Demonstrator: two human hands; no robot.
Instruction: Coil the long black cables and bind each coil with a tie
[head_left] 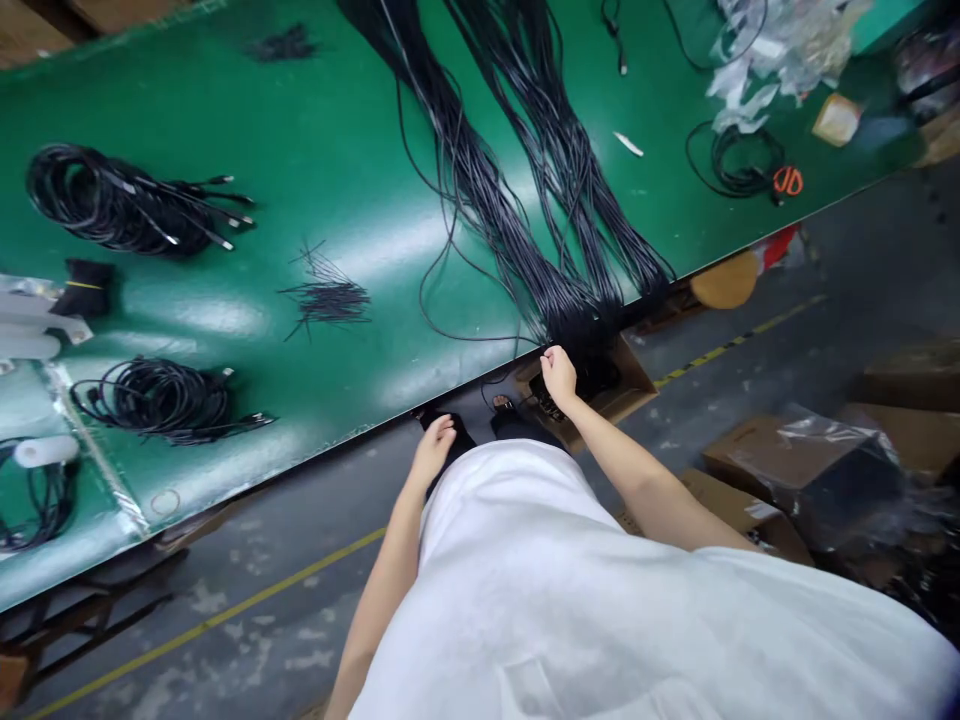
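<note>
My right hand (pixel 559 373) is at the front edge of the green table (pixel 330 150), fingers closed in a pinch on a thin black cable (pixel 450 300) that loops over the tabletop. Just beyond that hand, two long bundles of black cables (pixel 525 200) run across the table and hang over its edge. My left hand (pixel 435 445) hangs lower, in front of my white shirt, fingers curled loosely; whether it holds anything is not visible.
Coiled black cables (pixel 112 200), (pixel 161 400) lie at the left, with a small pile of black ties (pixel 326 295) between. Orange-handled scissors (pixel 787 180) and plastic wrap (pixel 780 50) sit at the far right. Cardboard boxes (pixel 787 480) stand on the floor at the right.
</note>
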